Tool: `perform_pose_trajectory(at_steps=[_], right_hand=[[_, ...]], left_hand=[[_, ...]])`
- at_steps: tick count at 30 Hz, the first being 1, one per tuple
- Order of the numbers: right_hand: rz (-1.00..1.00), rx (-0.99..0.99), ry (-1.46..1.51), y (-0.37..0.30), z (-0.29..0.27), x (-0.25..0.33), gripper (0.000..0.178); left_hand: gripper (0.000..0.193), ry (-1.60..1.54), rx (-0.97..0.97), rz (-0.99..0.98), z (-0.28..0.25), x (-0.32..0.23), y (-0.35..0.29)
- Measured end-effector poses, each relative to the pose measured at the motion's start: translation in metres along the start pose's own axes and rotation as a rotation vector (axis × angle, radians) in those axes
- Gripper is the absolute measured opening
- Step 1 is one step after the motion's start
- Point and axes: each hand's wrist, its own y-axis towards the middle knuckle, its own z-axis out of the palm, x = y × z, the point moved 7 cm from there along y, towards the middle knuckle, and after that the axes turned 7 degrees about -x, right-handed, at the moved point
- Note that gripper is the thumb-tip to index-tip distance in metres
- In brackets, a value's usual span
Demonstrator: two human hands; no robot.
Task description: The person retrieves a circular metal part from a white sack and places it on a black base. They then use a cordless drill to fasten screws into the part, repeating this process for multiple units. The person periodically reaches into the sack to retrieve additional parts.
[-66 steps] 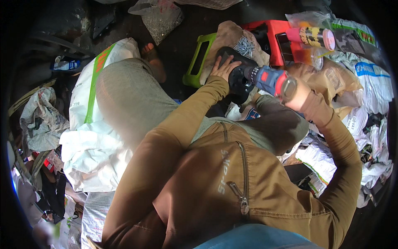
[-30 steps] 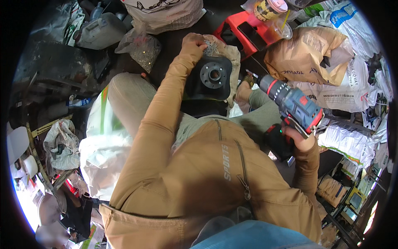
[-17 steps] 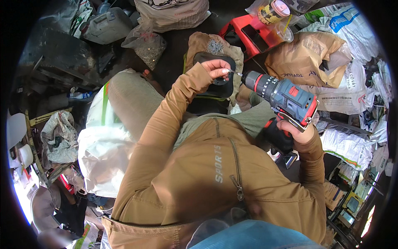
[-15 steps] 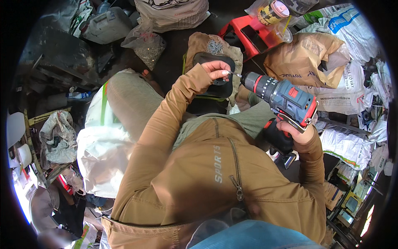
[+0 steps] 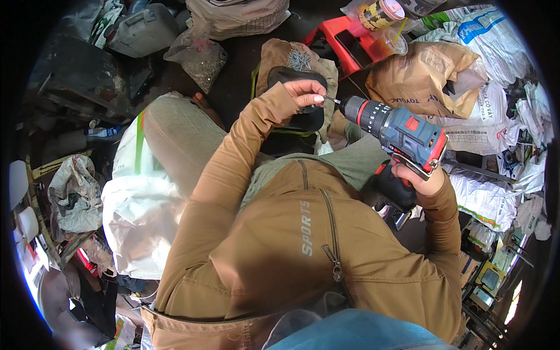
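My right hand [image 5: 421, 179] is wrapped round the handle of a grey, black and red cordless drill [image 5: 405, 133]. The drill's chuck points left, toward my left hand [image 5: 304, 93]. In that hand, thumb and fingertips pinch a small screw [image 5: 328, 99], which lines up with the bit at the drill's nose; its head end is too small to make out. Just beyond my fingers, a pile of silvery screws [image 5: 298, 60] lies on a tan cloth sack [image 5: 328, 69]. Below my left hand is a dark, rounded pad or tray [image 5: 309, 122], partly hidden by my wrist.
A red stool [image 5: 344, 44] at the far right bears a phone [image 5: 353, 45] and drink cups [image 5: 382, 14]. Beside it stands a brown paper sack [image 5: 414, 79]. White sacks [image 5: 140, 227] crowd both sides. A clear bag of small pieces [image 5: 201, 64] rests on the floor ahead.
The view has shifted slightly. My hands keep the screw and the drill's nose together, with the drill turned a little in my right hand.
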Motion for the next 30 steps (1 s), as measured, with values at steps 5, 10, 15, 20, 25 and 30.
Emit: perform_pose_trajectory(at_steps=[5,10,15,20,25,30], right_hand=[[-0.151,-0.040,-0.149,-0.001,-0.004,0.012,0.020],[-0.032,0.046,-0.202,0.000,-0.004,0.007,0.033],[-0.027,0.026,-0.203,0.001,-0.007,0.007,0.033],[-0.251,0.023,-0.381,0.004,-0.006,0.018,0.026],[-0.360,0.128,-0.445,0.012,0.016,0.027,0.043],[-0.457,0.037,-0.468,0.012,0.008,0.043,0.036]], left_hand=[[0.013,-0.033,0.000,-0.002,-0.002,-0.001,0.000],[0.012,0.001,0.009,0.032,-0.003,-0.005,0.002],[0.011,0.031,0.020,0.020,-0.002,-0.007,0.002],[0.011,-0.046,-0.005,-0.023,0.000,-0.008,0.001],[0.012,0.011,0.088,-0.002,0.010,-0.003,-0.001],[0.014,-0.339,-0.111,-0.010,-0.013,0.010,0.007]])
